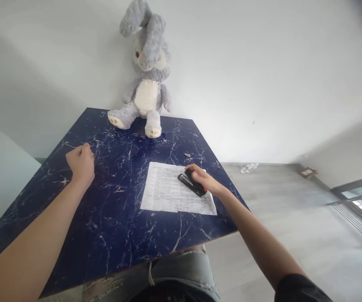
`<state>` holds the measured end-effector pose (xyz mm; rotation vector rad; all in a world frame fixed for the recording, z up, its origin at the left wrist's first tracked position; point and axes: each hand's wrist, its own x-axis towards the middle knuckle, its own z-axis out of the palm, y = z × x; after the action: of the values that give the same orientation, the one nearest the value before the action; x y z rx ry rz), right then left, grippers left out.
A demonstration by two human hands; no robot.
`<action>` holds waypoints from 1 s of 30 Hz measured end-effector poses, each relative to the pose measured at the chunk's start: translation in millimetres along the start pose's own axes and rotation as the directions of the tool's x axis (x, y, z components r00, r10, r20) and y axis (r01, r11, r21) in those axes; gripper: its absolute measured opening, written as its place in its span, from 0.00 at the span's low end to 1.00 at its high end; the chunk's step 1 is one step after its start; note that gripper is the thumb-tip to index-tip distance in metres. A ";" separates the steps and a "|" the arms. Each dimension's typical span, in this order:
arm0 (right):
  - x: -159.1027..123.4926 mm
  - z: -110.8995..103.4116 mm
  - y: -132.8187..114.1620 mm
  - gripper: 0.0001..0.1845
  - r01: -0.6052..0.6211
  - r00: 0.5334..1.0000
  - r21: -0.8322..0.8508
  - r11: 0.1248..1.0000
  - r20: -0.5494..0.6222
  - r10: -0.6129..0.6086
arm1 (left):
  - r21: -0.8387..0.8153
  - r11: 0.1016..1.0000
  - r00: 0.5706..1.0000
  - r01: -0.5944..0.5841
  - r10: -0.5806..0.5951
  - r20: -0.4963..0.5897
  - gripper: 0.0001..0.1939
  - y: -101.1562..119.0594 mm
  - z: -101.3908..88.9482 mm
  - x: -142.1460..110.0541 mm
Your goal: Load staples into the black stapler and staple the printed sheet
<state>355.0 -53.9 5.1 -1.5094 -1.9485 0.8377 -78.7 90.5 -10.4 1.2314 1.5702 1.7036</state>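
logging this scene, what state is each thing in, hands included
Right hand: closed around the stapler
Stapler: held over the paper, contact unclear
Paper: flat, printed side up
Left hand: loosely fisted, nothing visible in it
Rabbit: sitting up, one ear over its face
Clear object: on the floor, too small to tell more

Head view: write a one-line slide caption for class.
Right hand holds a black, stapler-like tool over a printed sheet on a blue table, plush rabbit behind.
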 end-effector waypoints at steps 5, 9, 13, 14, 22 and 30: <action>19.5 -25.6 54.4 0.30 0.061 0.941 -0.277 0.959 -0.304 -0.148 | -0.345 0.923 0.984 0.171 -0.180 0.009 0.23 2.0 -9.5 8.6; 57.0 -5.1 61.6 0.38 0.023 1.000 -0.572 0.820 0.008 -0.022 | -0.528 0.735 0.894 0.426 -0.252 0.370 0.25 9.5 -36.0 22.6; 91.7 36.3 35.5 0.39 0.017 0.993 -0.685 0.728 0.099 0.070 | -0.676 0.579 0.878 0.455 -0.167 0.448 0.25 12.4 -65.7 37.4; 100.3 50.0 23.4 0.39 0.048 0.992 -0.685 0.727 0.115 0.043 | -0.710 0.556 0.892 0.433 -0.150 0.426 0.25 12.9 -71.7 40.0; 175.0 188.7 -106.1 0.35 0.422 0.897 -0.478 0.770 0.342 -0.279 | -0.782 0.534 0.945 0.321 -0.121 0.304 0.22 16.5 -100.8 49.2; 169.4 205.7 -116.9 0.34 0.532 0.846 -0.441 0.723 0.310 -0.434 | -0.771 0.527 0.927 0.357 -0.099 0.361 0.23 15.9 -102.5 49.5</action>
<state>90.1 58.5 -38.6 -1.0838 -2.6988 0.2281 -186.9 78.6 26.6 0.6544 0.5343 1.6628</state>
